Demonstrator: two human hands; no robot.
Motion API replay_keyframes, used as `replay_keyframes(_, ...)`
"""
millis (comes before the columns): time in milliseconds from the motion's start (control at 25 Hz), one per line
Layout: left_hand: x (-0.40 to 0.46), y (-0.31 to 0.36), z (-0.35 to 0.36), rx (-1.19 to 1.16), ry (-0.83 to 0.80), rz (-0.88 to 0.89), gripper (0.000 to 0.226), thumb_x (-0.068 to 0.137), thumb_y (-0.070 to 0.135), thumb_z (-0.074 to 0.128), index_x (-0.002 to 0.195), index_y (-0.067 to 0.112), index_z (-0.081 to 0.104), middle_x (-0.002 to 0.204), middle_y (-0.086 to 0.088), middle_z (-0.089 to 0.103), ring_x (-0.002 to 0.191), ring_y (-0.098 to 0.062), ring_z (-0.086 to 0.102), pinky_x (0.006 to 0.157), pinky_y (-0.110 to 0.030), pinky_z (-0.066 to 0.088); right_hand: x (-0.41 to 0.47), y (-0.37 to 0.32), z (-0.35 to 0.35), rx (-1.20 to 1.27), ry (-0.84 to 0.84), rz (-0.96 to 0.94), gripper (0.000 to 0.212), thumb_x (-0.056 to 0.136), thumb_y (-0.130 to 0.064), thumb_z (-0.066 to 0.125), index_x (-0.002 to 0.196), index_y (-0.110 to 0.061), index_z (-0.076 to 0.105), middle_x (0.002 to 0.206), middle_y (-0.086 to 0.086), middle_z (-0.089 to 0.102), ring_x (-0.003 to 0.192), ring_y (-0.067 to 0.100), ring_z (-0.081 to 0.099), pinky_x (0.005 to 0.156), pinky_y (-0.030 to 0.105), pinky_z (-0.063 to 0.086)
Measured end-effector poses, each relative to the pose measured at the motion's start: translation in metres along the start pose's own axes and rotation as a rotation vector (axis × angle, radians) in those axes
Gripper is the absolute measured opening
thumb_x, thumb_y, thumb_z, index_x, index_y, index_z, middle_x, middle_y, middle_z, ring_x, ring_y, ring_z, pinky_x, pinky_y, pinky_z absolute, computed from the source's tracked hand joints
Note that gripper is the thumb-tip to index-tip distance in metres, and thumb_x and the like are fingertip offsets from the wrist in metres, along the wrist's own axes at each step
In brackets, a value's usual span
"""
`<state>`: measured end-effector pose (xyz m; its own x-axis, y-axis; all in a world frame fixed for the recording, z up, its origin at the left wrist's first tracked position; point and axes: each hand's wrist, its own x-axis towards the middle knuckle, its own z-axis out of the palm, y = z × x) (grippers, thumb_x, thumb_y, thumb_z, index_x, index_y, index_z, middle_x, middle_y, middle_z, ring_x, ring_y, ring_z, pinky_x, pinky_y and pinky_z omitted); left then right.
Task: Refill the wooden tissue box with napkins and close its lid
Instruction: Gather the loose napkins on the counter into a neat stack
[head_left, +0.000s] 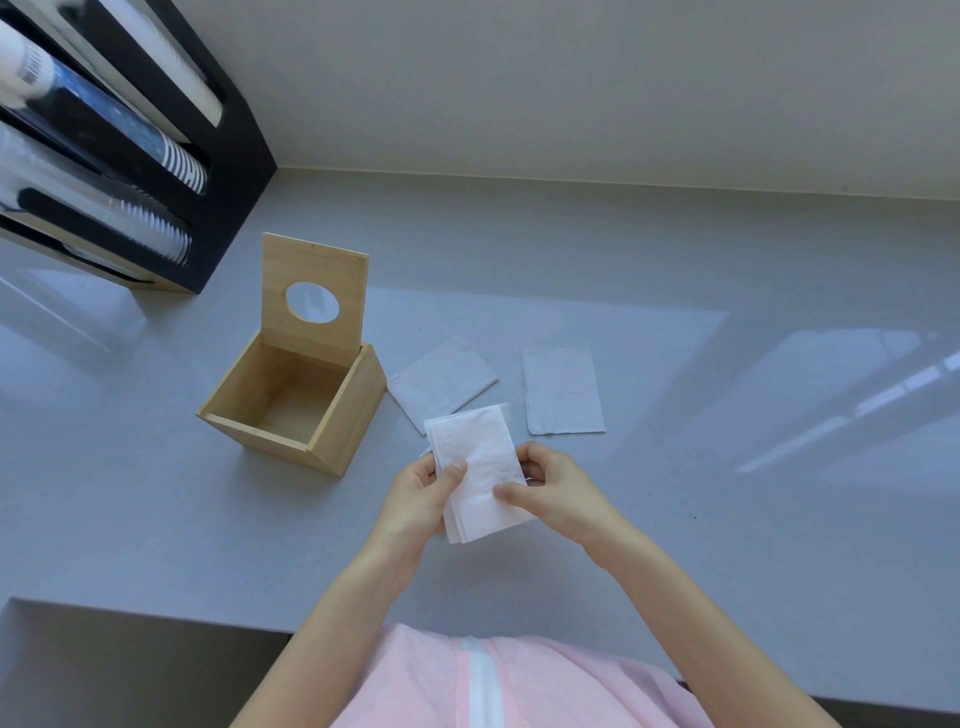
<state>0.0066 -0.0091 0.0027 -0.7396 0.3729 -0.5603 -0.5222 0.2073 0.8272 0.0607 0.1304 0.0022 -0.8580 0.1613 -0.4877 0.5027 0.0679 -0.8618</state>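
The wooden tissue box (343, 415) stands on the grey counter, empty inside. Its lid (311, 270), with a round hole, stands upright at the back. A small stack of white napkins (480, 467) is held above the counter just right of the box. My left hand (423, 493) grips the stack's left edge, thumb on top. My right hand (550, 483) pinches its right edge. Two more folded napkins lie flat on the counter beyond: one tilted (441, 382) beside the box, one (563, 389) further right.
A black cup dispenser (228, 171) with stacked paper cups and lids stands at the back left by the wall. The grey counter (727, 467) stretches to the right; its front edge (156, 616) runs near my body.
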Motion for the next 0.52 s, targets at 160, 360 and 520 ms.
replay_keyframes(160, 0.001, -0.002, 0.0, -0.009, 0.01, 0.0, 0.018, 0.093, 0.014, 0.048, 0.102, 0.01, 0.062, 0.092, -0.008, 0.069, 0.08, -0.021, 0.065, 0.075, -0.034, 0.051, 0.001, 0.002, 0.0, 0.001, -0.005, 0.008, 0.021, 0.083, -0.007, 0.06, 0.079, -0.027, 0.053, 0.095, 0.001, 0.066, 0.085, 0.017, 0.061, 0.075, 0.023, 0.048)
replay_keyframes(360, 0.001, -0.003, -0.001, -0.025, 0.03, -0.007, 0.015, 0.093, 0.015, 0.048, 0.097, 0.013, 0.063, 0.086, -0.002, 0.069, 0.071, -0.011, 0.066, 0.067, -0.027, 0.052, 0.005, 0.003, -0.004, -0.044, 0.035, 0.023, 0.016, 0.085, -0.015, 0.059, 0.077, -0.027, 0.054, 0.095, 0.003, 0.066, 0.084, 0.02, 0.063, 0.077, 0.029, 0.051)
replay_keyframes(520, 0.002, 0.001, -0.004, -0.044, 0.055, -0.021, 0.016, 0.093, 0.015, 0.047, 0.09, 0.017, 0.062, 0.085, 0.0, 0.067, 0.073, -0.012, 0.064, 0.07, -0.028, 0.05, 0.028, 0.0, -0.036, -0.248, 0.394, 0.018, 0.017, 0.089, -0.018, 0.054, 0.105, -0.012, 0.056, 0.103, 0.009, 0.063, 0.092, 0.021, 0.06, 0.077, 0.031, 0.045)
